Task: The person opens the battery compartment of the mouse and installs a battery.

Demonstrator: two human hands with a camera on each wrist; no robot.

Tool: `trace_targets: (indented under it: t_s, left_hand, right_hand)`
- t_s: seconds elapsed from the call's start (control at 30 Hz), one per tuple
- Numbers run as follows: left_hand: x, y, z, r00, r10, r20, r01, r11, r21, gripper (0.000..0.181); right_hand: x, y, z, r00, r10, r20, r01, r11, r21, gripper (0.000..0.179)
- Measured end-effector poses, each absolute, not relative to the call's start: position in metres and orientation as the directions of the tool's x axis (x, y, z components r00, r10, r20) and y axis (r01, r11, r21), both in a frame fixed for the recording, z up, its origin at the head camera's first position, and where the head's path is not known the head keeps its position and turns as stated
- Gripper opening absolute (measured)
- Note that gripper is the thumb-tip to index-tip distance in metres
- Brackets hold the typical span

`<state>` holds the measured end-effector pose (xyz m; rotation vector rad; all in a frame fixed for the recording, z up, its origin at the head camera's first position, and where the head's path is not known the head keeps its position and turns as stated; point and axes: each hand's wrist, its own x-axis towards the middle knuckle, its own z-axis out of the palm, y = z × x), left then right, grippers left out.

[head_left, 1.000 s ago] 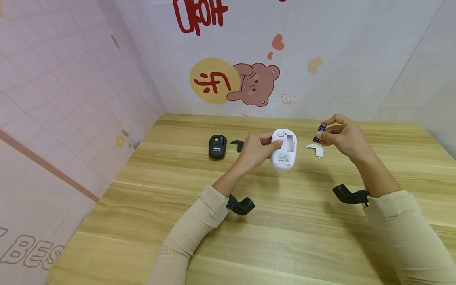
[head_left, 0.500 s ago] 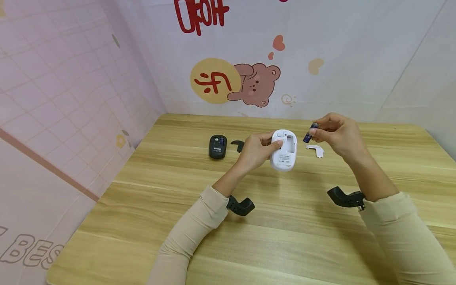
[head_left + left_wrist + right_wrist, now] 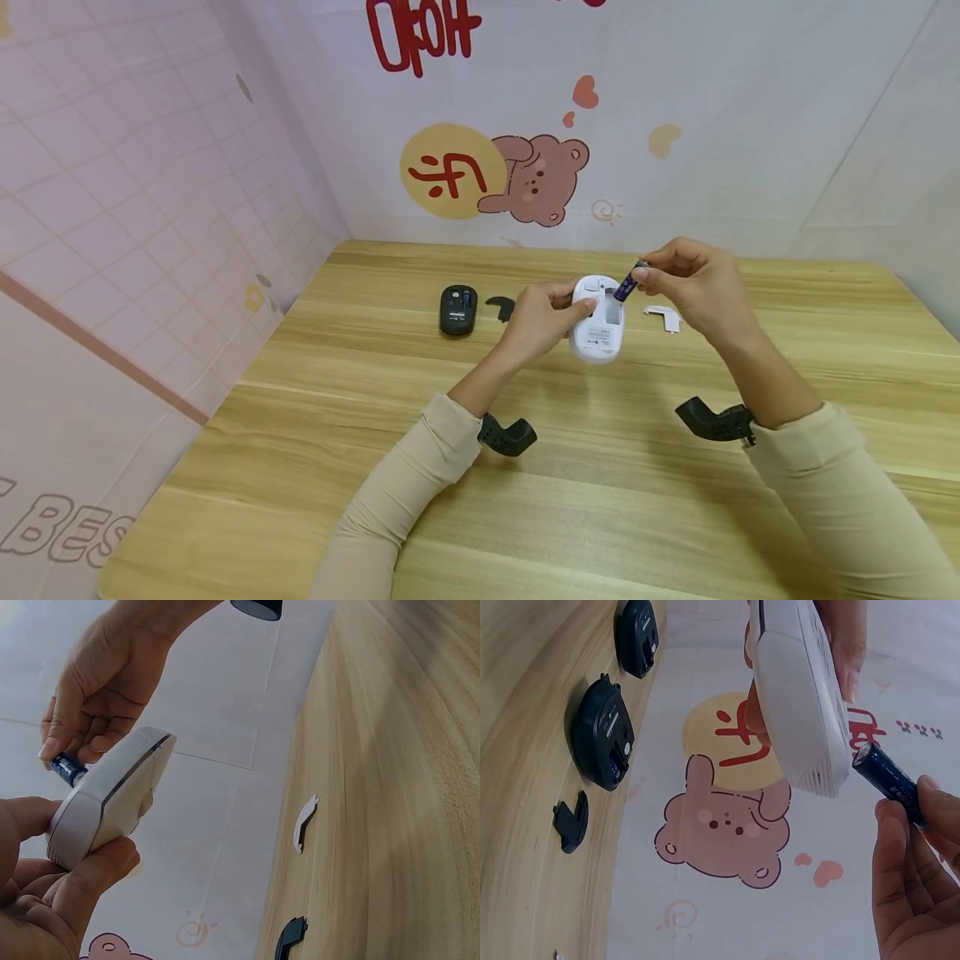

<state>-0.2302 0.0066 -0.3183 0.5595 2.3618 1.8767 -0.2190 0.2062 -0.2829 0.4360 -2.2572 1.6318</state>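
Observation:
My left hand (image 3: 542,317) grips a white computer mouse (image 3: 600,340) above the table, its underside facing up with the thumb on it. The mouse's battery compartment (image 3: 613,312) is uncovered. Between thumb and fingertips, my right hand (image 3: 697,283) pinches a dark blue battery (image 3: 628,284), tilted, its lower end at the compartment. In the right wrist view the battery (image 3: 889,780) points toward the mouse (image 3: 799,705); whether they touch I cannot tell. In the left wrist view the mouse's side (image 3: 112,791) partly hides the battery (image 3: 67,769).
A white battery cover (image 3: 663,317) lies on the wooden table (image 3: 585,508) below the right hand. Left of the hands lie a black mouse (image 3: 458,310) holding a battery and a black cover (image 3: 501,307). The right wrist view shows another dark mouse-like shape (image 3: 637,637). A printed cloth stands behind.
The right hand has moved left with the battery, from above the white cover to the white mouse's compartment. My left hand and the mouse have stayed nearly still.

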Motion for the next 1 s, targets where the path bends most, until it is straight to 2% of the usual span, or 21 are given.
trace_targets:
  t_s: [0.3,0.77,1.0]
  left_hand:
    - [-0.231,0.006,-0.319,-0.927,0.332,0.173,0.241,0.177,0.954,0.038]
    - [-0.232,0.004,-0.319,-0.931,0.325,0.166,0.238,0.196,0.951,0.039]
    - [-0.233,0.002,-0.32,-0.932,0.316,0.177,0.252,0.214,0.944,0.04]
  right_hand:
    - [-0.219,0.194,-0.286,-0.844,-0.046,0.534,-0.505,0.401,-0.765,0.006]
    - [-0.22,0.186,-0.292,-0.824,-0.084,0.561,-0.51,0.543,-0.667,0.008]
    - [-0.218,0.182,-0.294,-0.808,-0.14,0.572,-0.541,0.561,-0.627,0.006]
